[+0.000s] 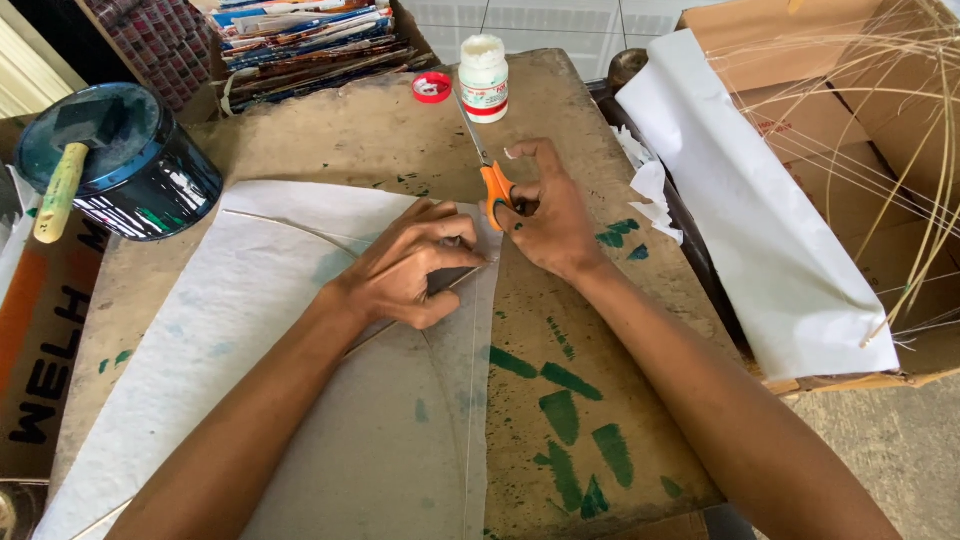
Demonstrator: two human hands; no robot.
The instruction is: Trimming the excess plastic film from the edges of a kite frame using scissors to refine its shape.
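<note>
White paper (250, 330) under left hand (415, 265), scissors (490, 175) in right hand (550, 220).

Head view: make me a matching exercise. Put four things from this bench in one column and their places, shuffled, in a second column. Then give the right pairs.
Things:
1. scissors
2. red cap
3. white bottle
4. dark can

Places:
A. at the bench's left edge, with a foam brush lying on top
B. in the right hand
C. open, at the far edge of the bench
D. lying flat just left of the bottle

Pairs: 1-B, 2-D, 3-C, 4-A
</note>
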